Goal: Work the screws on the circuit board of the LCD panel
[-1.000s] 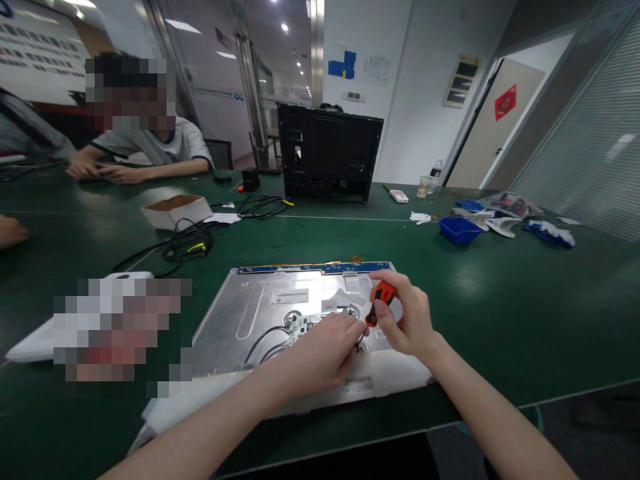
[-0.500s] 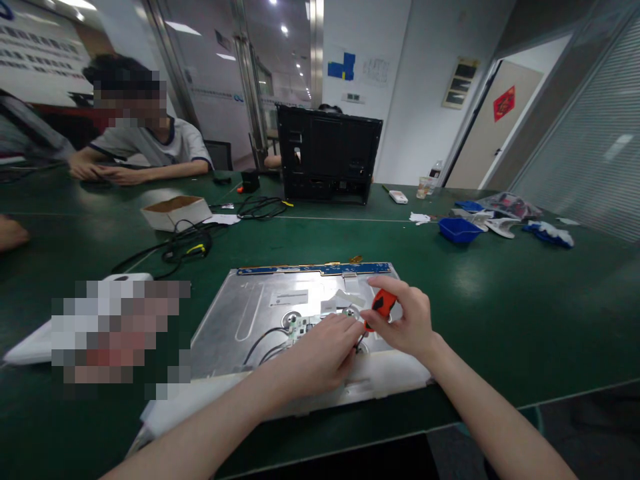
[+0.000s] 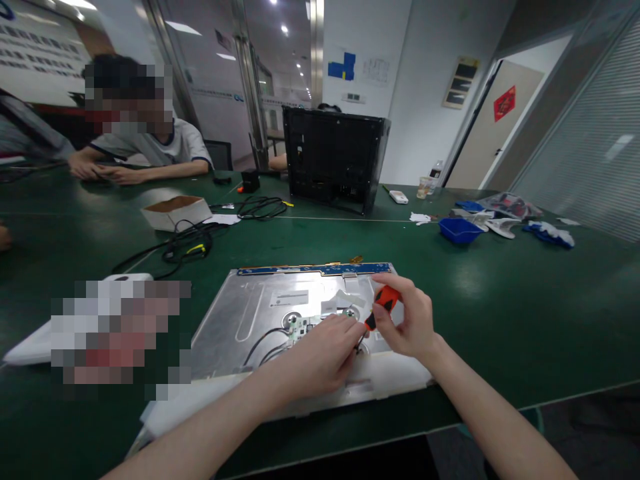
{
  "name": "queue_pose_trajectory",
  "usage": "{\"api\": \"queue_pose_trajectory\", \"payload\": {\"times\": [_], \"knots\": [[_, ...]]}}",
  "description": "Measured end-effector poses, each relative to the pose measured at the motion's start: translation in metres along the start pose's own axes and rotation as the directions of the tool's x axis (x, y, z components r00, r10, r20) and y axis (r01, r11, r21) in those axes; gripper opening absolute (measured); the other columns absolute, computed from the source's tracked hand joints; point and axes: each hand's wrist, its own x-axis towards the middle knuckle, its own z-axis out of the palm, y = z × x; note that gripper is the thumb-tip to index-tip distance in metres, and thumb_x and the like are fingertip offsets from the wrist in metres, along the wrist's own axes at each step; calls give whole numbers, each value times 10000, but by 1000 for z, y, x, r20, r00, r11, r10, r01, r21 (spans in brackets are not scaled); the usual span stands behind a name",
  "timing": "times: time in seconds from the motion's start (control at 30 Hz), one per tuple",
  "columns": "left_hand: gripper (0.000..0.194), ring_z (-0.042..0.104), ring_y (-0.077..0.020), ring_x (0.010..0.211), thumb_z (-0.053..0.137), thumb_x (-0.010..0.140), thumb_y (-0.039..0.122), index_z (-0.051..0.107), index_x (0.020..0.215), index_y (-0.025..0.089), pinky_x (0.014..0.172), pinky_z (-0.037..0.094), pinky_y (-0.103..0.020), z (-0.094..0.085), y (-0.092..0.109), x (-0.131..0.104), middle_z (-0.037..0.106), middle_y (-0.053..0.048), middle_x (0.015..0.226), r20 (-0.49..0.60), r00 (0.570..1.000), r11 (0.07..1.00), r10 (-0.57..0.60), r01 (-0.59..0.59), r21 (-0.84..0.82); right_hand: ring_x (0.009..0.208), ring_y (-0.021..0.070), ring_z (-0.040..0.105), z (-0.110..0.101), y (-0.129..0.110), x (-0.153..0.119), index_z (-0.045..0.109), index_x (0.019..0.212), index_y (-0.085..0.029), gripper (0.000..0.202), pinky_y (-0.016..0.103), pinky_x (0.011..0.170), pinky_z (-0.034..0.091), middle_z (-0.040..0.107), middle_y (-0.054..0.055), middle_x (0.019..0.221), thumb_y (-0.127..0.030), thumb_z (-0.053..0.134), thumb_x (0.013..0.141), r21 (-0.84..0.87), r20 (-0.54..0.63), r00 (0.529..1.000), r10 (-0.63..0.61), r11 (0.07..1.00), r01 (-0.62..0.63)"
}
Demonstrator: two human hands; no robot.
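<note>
A flat metal-backed display panel (image 3: 225, 337) lies face down in front of me, with a narrow blue circuit strip (image 3: 310, 270) along its far edge. My right hand (image 3: 407, 317) pinches the orange and black handle of a screwdriver (image 3: 386, 298), which leans with its tip down toward the panel. My left hand (image 3: 327, 350) rests over the panel, its closed fingertips at the screwdriver's lower end. Partly beneath that hand is a small green-white circuit board (image 3: 300, 327) with dark cables (image 3: 257, 347). The screwdriver's tip is hidden.
White foam wrap (image 3: 200, 400) lies along the panel's near edge. Beyond stand a black monitor casing (image 3: 335, 157), an open box (image 3: 176, 212) and coiled cables (image 3: 260, 208). A blue tray (image 3: 460, 230) is at right, a white bag (image 3: 127, 283) at left. A person (image 3: 150, 150) sits across the table.
My right fingers have shifted around the screwdriver handle, which leans a little more to the right. The black casing has turned and moved slightly right. A hand at the left edge has drawn back.
</note>
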Motion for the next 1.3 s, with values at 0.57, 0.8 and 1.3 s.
{"api": "queue_pose_trajectory", "payload": {"times": [0.57,0.8,1.3], "knots": [[133,600,-246,860,514,836,86,491,910,194,817,465,-371,2,-1,0,632,-72,935,12,1000,1000,-14,14,5,534,128,580,-1,0,0,481,1285,-199,351,238,498,493,640,-8,750,-239,429,940,58,74,997,15,998,-20],[176,608,-251,944,516,833,50,509,945,186,864,468,-373,1,1,0,648,-89,1035,-5,1000,999,-13,13,-30,457,106,526,4,2,-1,483,1254,-239,322,193,430,453,559,-75,625,-252,544,938,-17,-4,1000,-6,1000,6],[175,615,-255,930,517,843,68,529,981,176,868,473,-387,2,0,0,652,-89,1014,-5,1000,1000,-7,7,-6,552,135,589,0,1,1,454,1313,-204,385,251,501,505,619,-17,737,-237,421,931,63,90,996,-4,998,-2]]}}
